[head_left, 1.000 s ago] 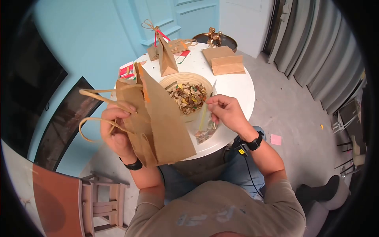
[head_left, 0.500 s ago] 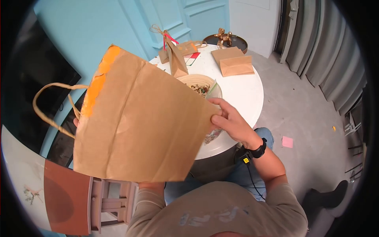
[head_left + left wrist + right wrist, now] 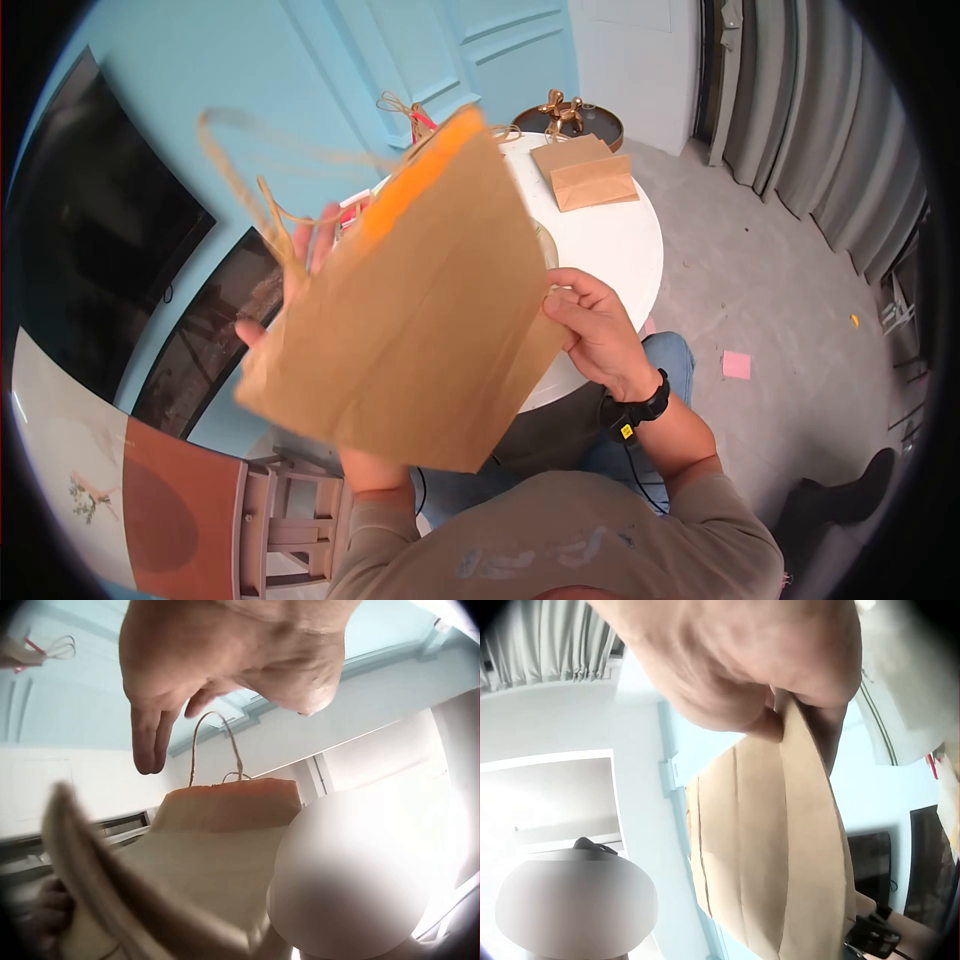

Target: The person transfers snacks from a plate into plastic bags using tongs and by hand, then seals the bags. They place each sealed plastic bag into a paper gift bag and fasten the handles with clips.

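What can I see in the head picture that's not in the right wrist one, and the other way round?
Only the head view shows the shiny gold figure over by the wall and the pink square on the floor.

Only the right wrist view shows the black gadget on the left arm; the bag hides it from the head camera.

Both show the right hand pinching the edge of the brown paper bag, plus the blue wall.

Raised large paper bag (image 3: 420,310) blocks left and middle of the surface (image 3: 610,245). Passable strip at right, between right grip (image 3: 602,335), near, and smaller bag (image 3: 592,182), far.
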`<state>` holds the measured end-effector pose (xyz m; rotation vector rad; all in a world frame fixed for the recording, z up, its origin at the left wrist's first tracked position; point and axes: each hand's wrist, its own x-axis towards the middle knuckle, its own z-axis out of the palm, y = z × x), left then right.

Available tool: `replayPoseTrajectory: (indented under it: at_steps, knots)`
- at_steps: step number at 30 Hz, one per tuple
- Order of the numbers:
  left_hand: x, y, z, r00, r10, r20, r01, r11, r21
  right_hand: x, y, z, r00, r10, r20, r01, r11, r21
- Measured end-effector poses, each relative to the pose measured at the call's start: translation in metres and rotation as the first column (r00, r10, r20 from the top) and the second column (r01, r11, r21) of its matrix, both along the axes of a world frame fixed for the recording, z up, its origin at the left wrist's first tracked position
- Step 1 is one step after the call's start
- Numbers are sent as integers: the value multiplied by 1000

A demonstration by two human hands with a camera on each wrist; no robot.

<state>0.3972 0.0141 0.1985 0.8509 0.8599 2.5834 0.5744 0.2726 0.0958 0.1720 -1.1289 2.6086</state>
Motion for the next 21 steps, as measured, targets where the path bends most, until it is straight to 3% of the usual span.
replayPoseTrajectory:
  at_steps: [3,5,7,9,10,12,14,16,17,19,20,21]
  knots:
    - [25,-23,-65,941,-71,-332,107,990,90,6,1,11,985,-173,-13,173,985,6]
    - [41,-21,-72,889,-101,-447,167,980,110,7,3,13,963,-268,-14,268,963,17]
    - [74,-20,-63,784,48,-619,-204,962,-184,4,5,8,944,-325,54,323,946,41]
    - [97,-19,-55,608,113,-786,-593,723,-354,4,9,3,956,-289,40,287,956,61]
    - [97,-17,-58,607,116,-786,-596,720,-355,5,9,4,968,-249,33,246,966,83]
    - [90,-14,-65,803,333,-495,-550,735,-397,14,8,13,984,-164,-66,169,982,78]
    - [86,-16,-62,819,338,-463,-525,767,-369,23,12,23,983,-82,-167,97,992,82]
    - [80,-17,-60,837,341,-429,-498,800,-336,32,23,25,975,15,-222,60,944,324]
    - [77,-17,-61,840,330,-431,-489,804,-339,34,28,25,975,15,-221,60,944,325]
    - [74,-16,-59,844,318,-432,-479,809,-340,39,35,25,977,-66,-202,176,783,596]
    - [73,-15,-58,871,302,-387,-439,833,-337,41,39,28,977,-67,-203,177,782,598]
    - [72,-14,-58,896,285,-341,-399,855,-332,43,43,32,967,-106,-232,242,674,698]
